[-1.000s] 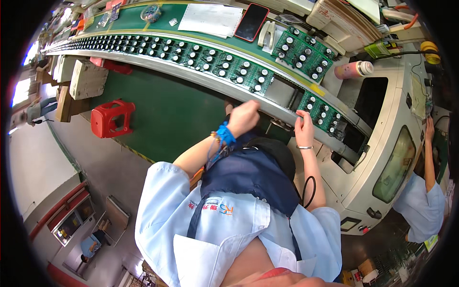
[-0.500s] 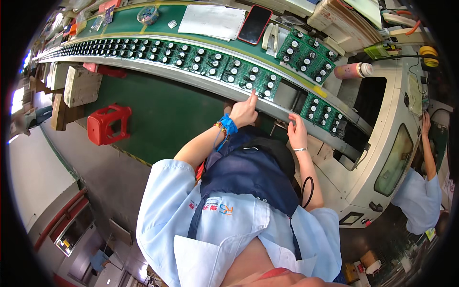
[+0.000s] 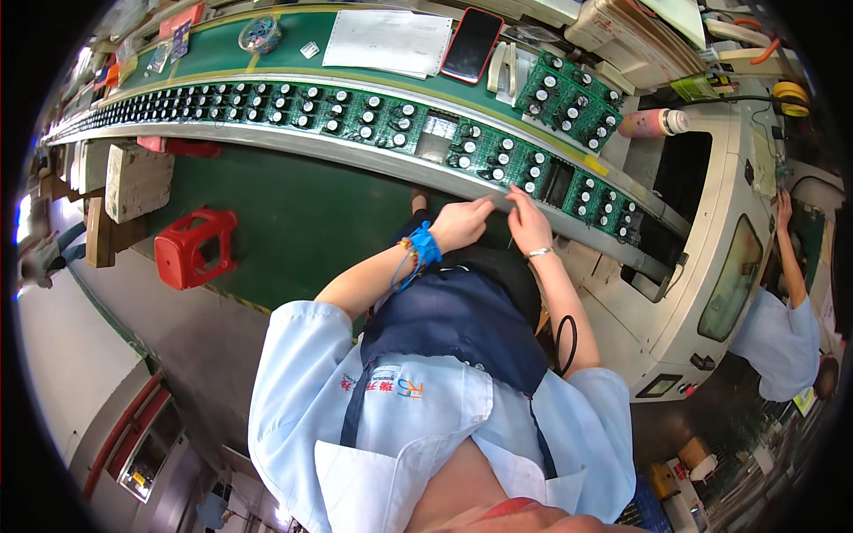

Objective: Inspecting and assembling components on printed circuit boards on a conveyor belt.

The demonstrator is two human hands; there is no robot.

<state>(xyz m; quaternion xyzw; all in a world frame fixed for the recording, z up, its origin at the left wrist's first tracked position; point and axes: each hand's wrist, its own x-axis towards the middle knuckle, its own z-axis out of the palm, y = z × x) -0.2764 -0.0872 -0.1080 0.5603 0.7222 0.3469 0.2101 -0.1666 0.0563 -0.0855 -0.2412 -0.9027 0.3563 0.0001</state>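
In the head view, we are looking down at a conveyor (image 3: 382, 163), which is curving across the upper part of the scene and carrying a long row of green boards (image 3: 498, 160), each bearing white-topped round parts. The row is showing two breaks: one dark, just beyond the right hand (image 3: 530, 226), and a greyish one farther left.

Our left hand (image 3: 460, 226) is hanging near the conveyor's close edge, its fingers curling inward — we cannot tell whether they are holding anything. A blue band (image 3: 424, 244) is circling that wrist. Our right hand is standing just beside it, loosely parted and gripping nothing that we are seeing, with its fingertips reaching up toward the boards. We cannot tell whether they are touching.

Beyond the row, paper (image 3: 386, 40), a phone (image 3: 471, 46) and a bowl of small pieces (image 3: 259, 35) are lying on a green surface, and a separate board group (image 3: 569, 99) is resting near a pink bottle (image 3: 655, 123). A pale machine (image 3: 684, 306) is standing to our right — past it, a co-worker's arm (image 3: 791, 258) is showing. A red stool (image 3: 197, 249) is standing at left.
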